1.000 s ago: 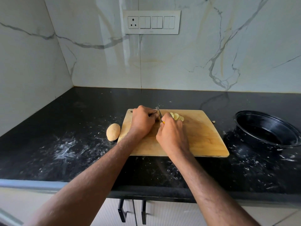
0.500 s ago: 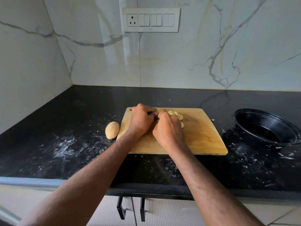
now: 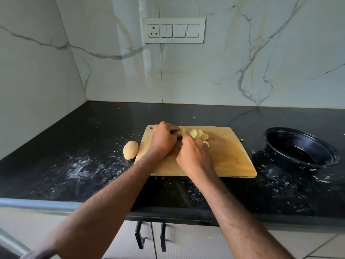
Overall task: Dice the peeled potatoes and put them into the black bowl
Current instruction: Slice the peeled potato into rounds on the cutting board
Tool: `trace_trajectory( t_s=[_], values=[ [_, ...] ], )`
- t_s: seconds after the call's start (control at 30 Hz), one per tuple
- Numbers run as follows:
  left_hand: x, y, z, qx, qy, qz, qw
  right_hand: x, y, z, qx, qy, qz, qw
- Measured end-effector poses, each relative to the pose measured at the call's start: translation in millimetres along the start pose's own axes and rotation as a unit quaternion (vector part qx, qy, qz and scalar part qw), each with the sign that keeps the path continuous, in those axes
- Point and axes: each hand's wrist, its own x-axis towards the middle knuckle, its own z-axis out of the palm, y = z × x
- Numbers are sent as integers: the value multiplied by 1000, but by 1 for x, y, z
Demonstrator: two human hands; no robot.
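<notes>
A wooden cutting board (image 3: 229, 157) lies on the black counter. At its far edge my left hand (image 3: 163, 141) grips the uncut end of a peeled potato (image 3: 182, 130), which is mostly hidden under the fingers. My right hand (image 3: 194, 156) is curled right beside it, around a knife that the hand hides almost fully. Several round potato slices (image 3: 198, 134) fan out to the right of the hands. A whole peeled potato (image 3: 130, 150) lies on the counter against the board's left edge. The black bowl (image 3: 298, 144) stands to the right of the board, with nothing visible inside.
A small potato scrap (image 3: 241, 139) lies on the counter between board and bowl. White streaks and specks cover the counter (image 3: 78, 171). Marble walls close the back and left, with a switch panel (image 3: 173, 30) on the back wall. Cabinet handles (image 3: 139, 234) hang below the counter's front edge.
The knife blade stood up between my hands a second ago; my right hand has since come down and forward, hiding it. The row of slices beside the hands has spread a little.
</notes>
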Motion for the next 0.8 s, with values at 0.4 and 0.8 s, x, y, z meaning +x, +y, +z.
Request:
trace_trajectory(
  t_s=[0.4,0.8],
  values=[
    [-2,4,2,15,-35,36,999,-20,46,-31,4,72,-29,997],
    [-6,10,2,27,-57,15,998,-1,83,-28,67,170,-32,983]
  ],
)
